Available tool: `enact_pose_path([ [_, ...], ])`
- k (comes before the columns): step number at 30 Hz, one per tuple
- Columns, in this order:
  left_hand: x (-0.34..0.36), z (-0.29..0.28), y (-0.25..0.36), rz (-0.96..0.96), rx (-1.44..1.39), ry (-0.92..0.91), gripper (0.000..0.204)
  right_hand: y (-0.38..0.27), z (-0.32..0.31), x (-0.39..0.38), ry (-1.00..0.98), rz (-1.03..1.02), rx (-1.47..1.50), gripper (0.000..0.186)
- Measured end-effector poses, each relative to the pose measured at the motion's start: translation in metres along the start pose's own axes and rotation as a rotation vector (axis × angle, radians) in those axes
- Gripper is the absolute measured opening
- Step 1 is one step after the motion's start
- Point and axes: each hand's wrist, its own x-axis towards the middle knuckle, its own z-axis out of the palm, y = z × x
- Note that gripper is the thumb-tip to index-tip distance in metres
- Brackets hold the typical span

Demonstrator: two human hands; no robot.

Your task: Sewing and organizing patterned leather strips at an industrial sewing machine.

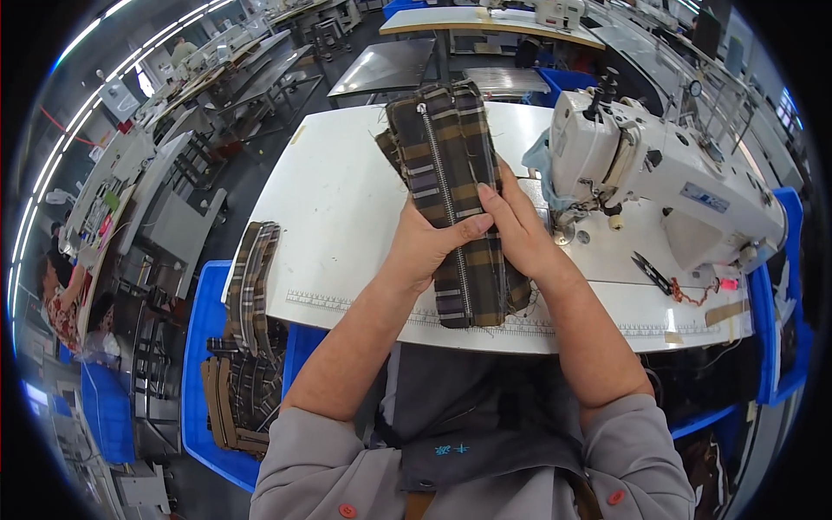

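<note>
The left hand point(425, 247) and right hand point(520, 230) hide the plaid fabric's point(451, 156) middle.

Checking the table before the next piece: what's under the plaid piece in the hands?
Under the plaid piece, held by left hand and right hand, lies the white table with its printed ruler. The spot directly beneath the fabric is covered.
</note>
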Motion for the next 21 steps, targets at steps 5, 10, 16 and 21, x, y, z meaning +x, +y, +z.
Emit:
enact_pose_path([
  [5, -0.002, -0.007, -0.006, 0.002, -0.04, -0.005, 0.051, -0.006, 0.005, 0.0, -0.022, -0.004, 0.097, 0.066],
  [10, -0.003, -0.006, -0.001, 0.098, -0.039, 0.047, 0.048, -0.009, 0.009, 0.0, -0.023, 0.094, 0.469, 0.086],
  [16, 0.005, -0.003, 0.005, 0.258, 0.085, 0.213, 0.047, -0.005, -0.004, -0.002, -0.226, 0.177, 0.126, 0.089],
  [21, 0.004, -0.021, -0.016, 0.307, 0.112, 0.247, 0.054, 0.008, 0.001, -0.004, -0.212, -0.004, -0.011, 0.057],
])
